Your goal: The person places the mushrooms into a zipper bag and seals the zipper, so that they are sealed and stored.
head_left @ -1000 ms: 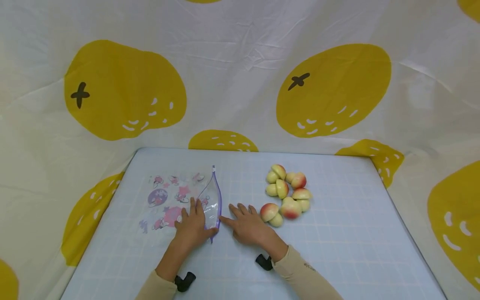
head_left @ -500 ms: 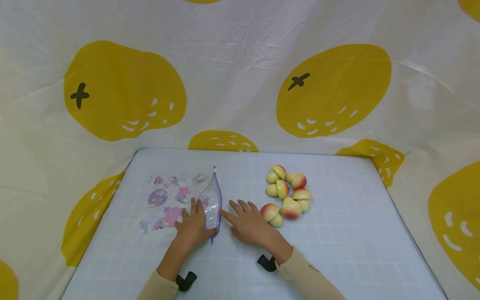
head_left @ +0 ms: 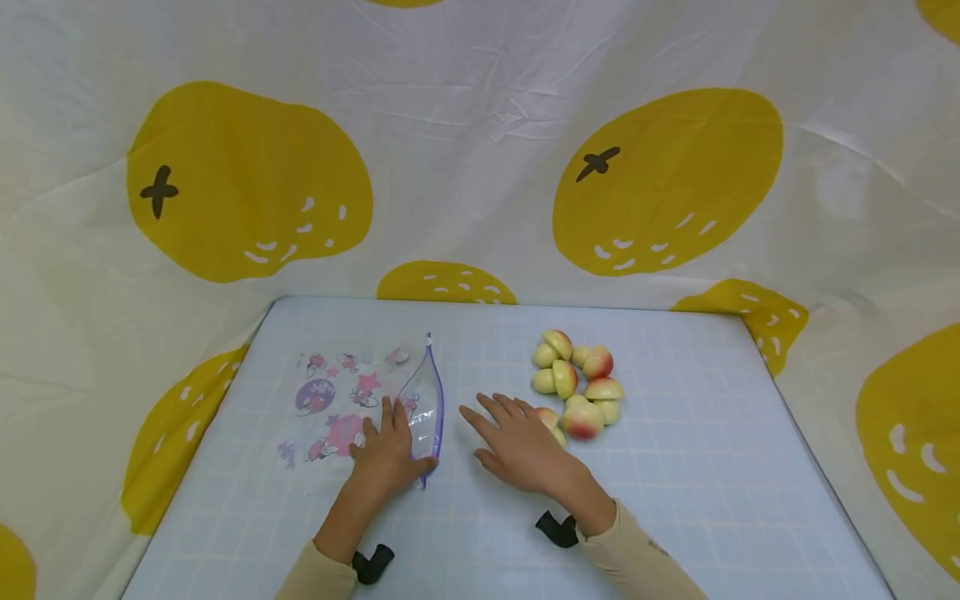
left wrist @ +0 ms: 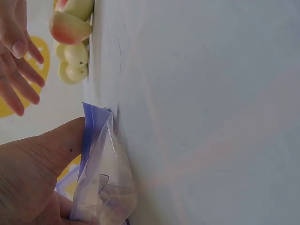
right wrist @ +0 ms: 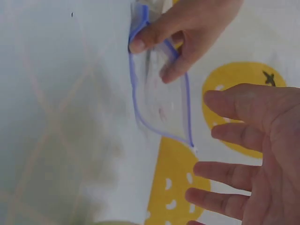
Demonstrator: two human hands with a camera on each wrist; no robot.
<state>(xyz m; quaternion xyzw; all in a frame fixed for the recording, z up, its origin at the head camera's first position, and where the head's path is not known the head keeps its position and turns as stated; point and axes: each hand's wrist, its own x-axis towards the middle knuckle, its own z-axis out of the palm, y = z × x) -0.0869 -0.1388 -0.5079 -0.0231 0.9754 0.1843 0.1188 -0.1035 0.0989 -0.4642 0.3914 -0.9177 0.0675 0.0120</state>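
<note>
A clear zip bag (head_left: 347,433) with pink and purple prints lies flat at the left, its purple-edged mouth (right wrist: 136,93) gaping to the right. My left hand (head_left: 386,454) rests on the mouth end with straight, spread fingers. Its thumb (left wrist: 65,143) presses against the purple edge. My right hand (head_left: 525,446) hovers to the right of the bag, fingers extended and apart, holding nothing. Just beyond it lie several yellow-and-red pieces (head_left: 582,417) that look like small peaches or mushrooms. The nearest piece (head_left: 547,417) is partly hidden by the right hand.
A white cloth (head_left: 465,183) with large yellow fruit prints hangs behind and beside the table (head_left: 697,467). Black wrist-worn parts (head_left: 372,564) show at both cuffs.
My right hand has moved right, away from the bag's purple edge, and now covers part of the nearest yellow-and-red piece. The left hand and bag stay nearly still.
</note>
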